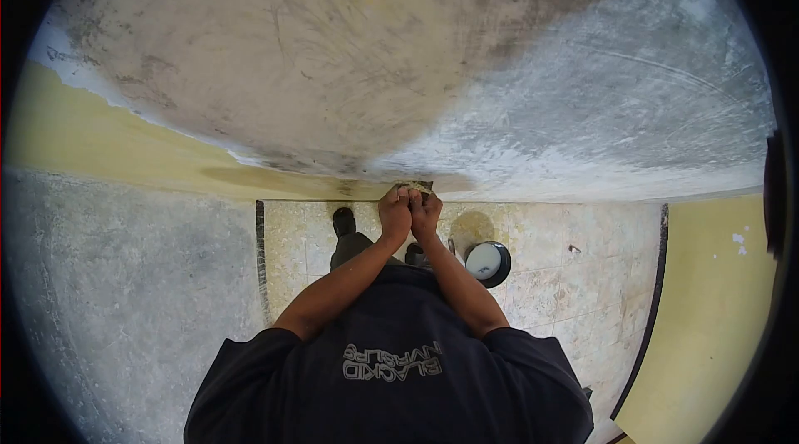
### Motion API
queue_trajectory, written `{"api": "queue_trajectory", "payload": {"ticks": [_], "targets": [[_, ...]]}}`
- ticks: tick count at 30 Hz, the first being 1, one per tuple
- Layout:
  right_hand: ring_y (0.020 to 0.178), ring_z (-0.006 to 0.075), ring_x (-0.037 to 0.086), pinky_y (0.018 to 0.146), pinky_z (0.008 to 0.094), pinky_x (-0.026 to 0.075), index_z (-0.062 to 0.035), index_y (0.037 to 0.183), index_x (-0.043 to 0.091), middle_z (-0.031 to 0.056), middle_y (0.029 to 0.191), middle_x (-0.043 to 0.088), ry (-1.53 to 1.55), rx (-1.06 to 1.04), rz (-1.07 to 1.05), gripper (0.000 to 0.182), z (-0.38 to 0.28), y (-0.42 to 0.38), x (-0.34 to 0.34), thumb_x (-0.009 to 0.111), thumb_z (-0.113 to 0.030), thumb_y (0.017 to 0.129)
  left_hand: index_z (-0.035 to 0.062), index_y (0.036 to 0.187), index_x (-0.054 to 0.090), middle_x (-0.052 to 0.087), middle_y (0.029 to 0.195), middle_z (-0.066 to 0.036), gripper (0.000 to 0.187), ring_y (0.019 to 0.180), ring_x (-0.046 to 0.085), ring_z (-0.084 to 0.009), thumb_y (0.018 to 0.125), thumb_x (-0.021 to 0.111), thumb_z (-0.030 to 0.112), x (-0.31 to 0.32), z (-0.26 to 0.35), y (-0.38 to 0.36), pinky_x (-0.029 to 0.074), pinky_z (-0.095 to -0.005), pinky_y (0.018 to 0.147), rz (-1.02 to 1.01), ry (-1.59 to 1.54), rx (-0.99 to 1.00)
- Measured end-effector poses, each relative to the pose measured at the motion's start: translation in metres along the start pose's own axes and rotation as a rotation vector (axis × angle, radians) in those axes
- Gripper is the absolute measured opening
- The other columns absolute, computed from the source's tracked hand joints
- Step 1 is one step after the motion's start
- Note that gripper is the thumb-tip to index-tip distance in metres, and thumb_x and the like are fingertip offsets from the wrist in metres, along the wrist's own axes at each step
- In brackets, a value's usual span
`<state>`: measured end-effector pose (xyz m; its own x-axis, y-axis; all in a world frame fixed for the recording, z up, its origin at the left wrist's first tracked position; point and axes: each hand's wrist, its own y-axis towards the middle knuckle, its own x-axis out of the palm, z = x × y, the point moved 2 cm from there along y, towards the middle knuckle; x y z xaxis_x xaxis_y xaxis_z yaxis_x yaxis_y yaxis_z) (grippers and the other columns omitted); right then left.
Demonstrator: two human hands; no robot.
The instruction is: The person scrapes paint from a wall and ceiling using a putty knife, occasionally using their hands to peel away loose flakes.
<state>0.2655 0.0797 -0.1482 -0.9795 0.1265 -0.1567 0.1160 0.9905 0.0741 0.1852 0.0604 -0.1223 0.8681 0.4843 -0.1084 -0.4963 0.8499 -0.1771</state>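
My left hand and my right hand are side by side in front of my chest, close to the wall. The fingers of both are closed around a small, rough-looking yellowish and dark piece. Its kind is too small to make out, and the fingers cover part of it. Bare brownish plaster shows on the wall's left and upper part, with whitish-grey coating on the right.
A dark-rimmed bucket with white contents stands on the stained tiled floor, right of my legs. Left of a dark strip lies grey floor. A yellow wall rises at the right. My dark shoe is near the wall.
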Motion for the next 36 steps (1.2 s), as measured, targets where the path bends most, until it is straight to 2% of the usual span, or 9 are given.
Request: {"api": "queue_trajectory", "payload": {"ticks": [3,5,6,8,11,13,29,32,36], "targets": [[0.049,0.0126,0.045,0.045,0.0311,0.037,0.0028,0.067,0.055,0.0129,0.052,0.054,0.039,-0.057,-0.063,0.032,-0.002,-0.009,0.001,0.058,-0.023,0.086,0.0001,0.068,0.050,0.047,0.060,-0.003,0.024,0.061,0.040,-0.0094,0.090,0.049,0.011,-0.006,0.005,-0.011,0.037,-0.0285,0.057,0.002,0.092,0.066],[0.044,0.0264,0.056,0.043,0.0368,0.041,0.0056,0.063,0.055,0.0203,0.052,0.055,0.087,-0.094,0.096,0.031,0.001,-0.002,0.007,0.059,-0.017,0.083,0.0009,0.068,0.049,0.047,0.061,-0.001,0.022,0.062,0.040,-0.0087,0.089,0.049,0.008,0.001,0.007,0.003,0.037,-0.0275,0.057,0.007,0.086,0.098],[0.045,0.0262,0.057,0.044,0.0371,0.041,0.0055,0.063,0.055,0.0199,0.053,0.056,-0.194,-0.196,0.065,0.030,0.004,-0.002,0.004,0.059,-0.017,0.082,0.0019,0.068,0.049,0.048,0.063,0.000,0.020,0.063,0.041,-0.0085,0.088,0.049,0.007,0.001,0.001,0.001,0.037,-0.0270,0.058,-0.011,-0.019,0.058],[0.046,0.0280,0.058,0.045,0.0380,0.042,0.0051,0.063,0.055,0.0199,0.053,0.056,-0.132,-0.136,0.038,0.030,0.010,-0.003,0.002,0.059,-0.017,0.082,0.0041,0.069,0.049,0.049,0.068,0.001,0.017,0.067,0.044,-0.0084,0.087,0.049,0.004,0.003,-0.007,-0.003,0.038,-0.0250,0.061,-0.087,-0.291,0.031],[0.048,0.0330,0.059,0.047,0.0394,0.045,0.0038,0.064,0.055,0.0204,0.055,0.058,-0.130,-0.159,0.062,0.028,0.015,-0.006,-0.003,0.058,-0.016,0.083,0.0039,0.071,0.051,0.052,0.072,-0.001,0.016,0.070,0.048,-0.0097,0.087,0.049,0.003,0.006,-0.021,-0.005,0.040,-0.0248,0.065,-0.091,-0.272,-0.188],[0.050,0.0355,0.060,0.046,0.0400,0.046,0.0033,0.065,0.055,0.0215,0.057,0.059,-0.232,-0.129,0.040,0.026,0.019,-0.007,-0.005,0.058,-0.016,0.082,0.0031,0.074,0.052,0.053,0.074,-0.002,0.013,0.071,0.050,-0.0110,0.086,0.048,0.002,0.012,-0.032,0.004,0.041,-0.0254,0.066,-0.101,-0.337,-0.218],[0.051,0.0401,0.059,0.047,0.0444,0.046,0.0059,0.062,0.053,0.0252,0.056,0.056,-0.347,-0.093,0.078,0.027,-0.013,-0.009,-0.007,0.056,-0.014,0.081,-0.0003,0.090,0.056,0.057,0.084,-0.007,0.010,0.080,0.056,-0.0158,0.087,0.047,0.003,0.007,-0.017,-0.010,0.047,-0.0300,0.071,-0.148,-0.481,-0.331],[0.051,0.0399,0.059,0.047,0.0441,0.046,0.0063,0.063,0.053,0.0249,0.056,0.056,-0.384,-0.085,0.094,0.027,-0.019,-0.012,-0.010,0.056,-0.014,0.081,0.0004,0.079,0.057,0.058,0.076,-0.006,0.010,0.072,0.055,-0.0151,0.084,0.048,0.001,0.008,-0.019,-0.010,0.045,-0.0289,0.065,-0.157,-0.638,-0.320],[0.050,0.0389,0.058,0.047,0.0434,0.045,0.0056,0.062,0.053,0.0243,0.055,0.056,-0.332,-0.069,0.065,0.026,-0.017,-0.010,-0.008,0.057,-0.013,0.080,-0.0001,0.078,0.058,0.059,0.075,-0.007,0.010,0.071,0.056,-0.0156,0.083,0.049,0.002,0.010,-0.019,-0.011,0.045,-0.0294,0.065,-0.108,-0.713,-0.367]]}}
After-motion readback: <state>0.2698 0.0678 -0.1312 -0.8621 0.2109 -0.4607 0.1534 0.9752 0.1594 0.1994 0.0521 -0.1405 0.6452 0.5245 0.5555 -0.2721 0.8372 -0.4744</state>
